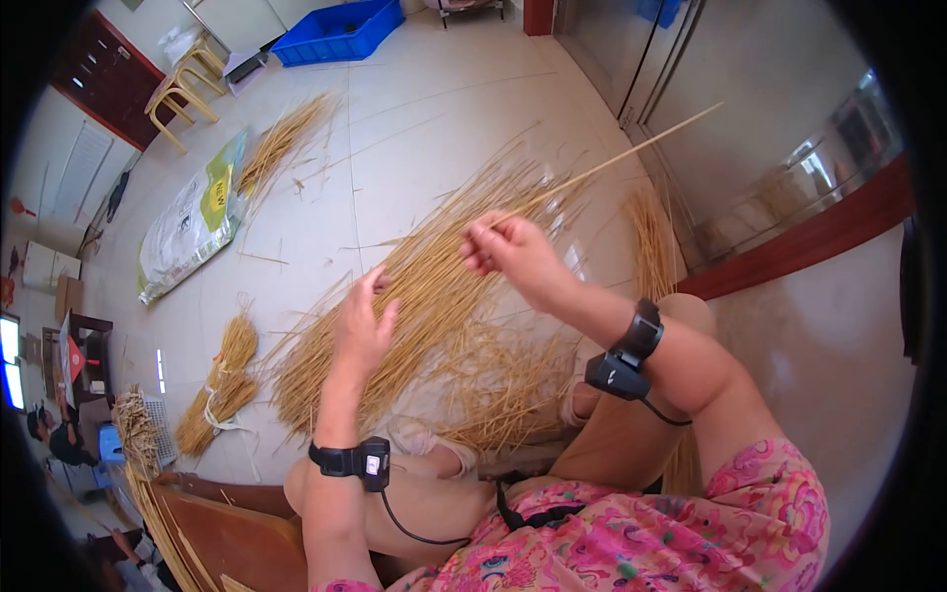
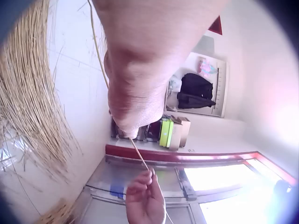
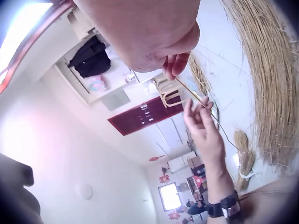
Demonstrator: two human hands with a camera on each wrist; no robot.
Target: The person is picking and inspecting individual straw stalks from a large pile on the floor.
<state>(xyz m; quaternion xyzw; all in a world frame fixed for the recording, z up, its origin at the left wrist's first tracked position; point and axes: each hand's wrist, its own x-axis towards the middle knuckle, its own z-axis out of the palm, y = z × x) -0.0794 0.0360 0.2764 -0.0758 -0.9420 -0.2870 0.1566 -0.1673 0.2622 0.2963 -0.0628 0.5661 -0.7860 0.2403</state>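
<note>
A long, thin straw stalk (image 1: 641,146) is pinched between the thumb and fingers of my right hand (image 1: 508,257), its free end rising toward the upper right. My left hand (image 1: 363,326) is raised over the loose straw pile (image 1: 424,306), thumb apart and fingers bent. In the right wrist view, the stalk (image 3: 224,128) runs from the right fingertips through the left fingers (image 3: 205,112) and droops behind them. In the left wrist view, a short taut length of stalk (image 2: 140,153) spans the gap between both hands.
Straw bundles lie on the floor: a tied one (image 1: 219,385) at left and loose ones (image 1: 286,138) beyond. A printed bag (image 1: 192,227) lies nearby. Metal doors (image 1: 750,128) border the right; a blue bin (image 1: 335,35) and stools (image 1: 182,89) stand farther back.
</note>
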